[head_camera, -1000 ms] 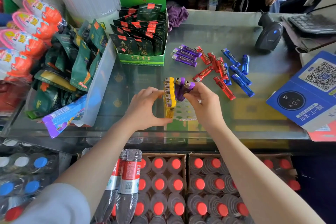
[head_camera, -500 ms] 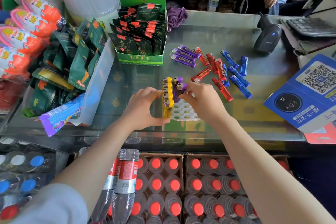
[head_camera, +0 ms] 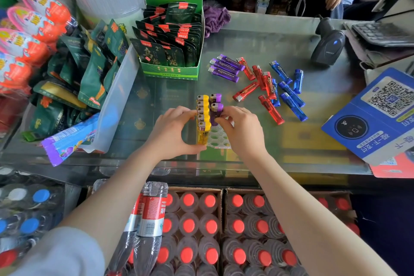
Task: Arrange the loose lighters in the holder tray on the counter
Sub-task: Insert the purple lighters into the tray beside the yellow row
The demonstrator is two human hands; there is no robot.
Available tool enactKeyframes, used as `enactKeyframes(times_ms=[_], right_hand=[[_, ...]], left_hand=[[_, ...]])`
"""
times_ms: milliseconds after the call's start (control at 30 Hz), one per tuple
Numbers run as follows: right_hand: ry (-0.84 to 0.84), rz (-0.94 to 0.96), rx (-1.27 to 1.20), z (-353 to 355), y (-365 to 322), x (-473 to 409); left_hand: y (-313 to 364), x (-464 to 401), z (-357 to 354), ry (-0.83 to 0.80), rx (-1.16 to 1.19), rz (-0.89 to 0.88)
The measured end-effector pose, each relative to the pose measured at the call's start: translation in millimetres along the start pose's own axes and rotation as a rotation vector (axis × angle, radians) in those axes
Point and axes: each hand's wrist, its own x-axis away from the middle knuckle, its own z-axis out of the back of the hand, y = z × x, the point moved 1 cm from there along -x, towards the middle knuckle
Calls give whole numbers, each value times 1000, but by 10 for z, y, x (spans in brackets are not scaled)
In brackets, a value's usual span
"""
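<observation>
Head view: your left hand (head_camera: 174,132) is cupped against the row of yellow lighters (head_camera: 203,119) standing in the white holder tray (head_camera: 218,139) at the middle of the glass desk (head_camera: 257,36), thumb and fingers pressed to the near end of the row to steady it. Your right hand (head_camera: 242,130) pinches the nearer of two purple lighters (head_camera: 216,110) standing upright just beside the yellow row, apparently seating it in a slot.

These lighters look light, stiff plastic, smooth enough to slip, so take each by the body near the top, clear of the metal cap, and lower it straight down. The tray itself looks light and may slide, so keep a hand on it.

Count: about five yellow in the tray, plus two purple. Loose on the desk beyond the tray: three purple (head_camera: 225,67), about five red (head_camera: 259,80) and about five blue (head_camera: 289,89); they overlap, so the red and blue counts are uncertain.
</observation>
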Motion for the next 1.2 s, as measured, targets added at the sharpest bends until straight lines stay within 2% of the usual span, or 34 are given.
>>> enactKeyframes(times_ms=[167, 267, 367, 500, 600, 767, 967, 1100, 1200], right_hand=[[-166, 74, 38, 131, 165, -102], [-52, 57, -59, 258, 326, -272], [66, 39, -4, 242, 407, -571], [-52, 122, 218, -43, 384, -936], [-122, 98, 375, -191, 321, -1097], [-99, -53, 278, -246, 313, -1302], [-192, 12, 322, -258, 343, -1269], [-179, 6, 437, -269, 336, -1268], [-191, 21, 395, -208, 322, -1245]], left_hand=[[16, 2, 1, -6, -4, 21], [18, 3, 1, -14, -16, 37], [25, 2, 11, -6, -13, 26], [1, 3, 16, 10, -2, 3], [-3, 1, 12, 9, 12, -3], [-9, -1, 14, -16, 18, 1], [-30, 2, 0, 0, 30, -3], [-31, -4, -4, 27, 45, -17], [-38, -1, -2, 16, 40, -12]])
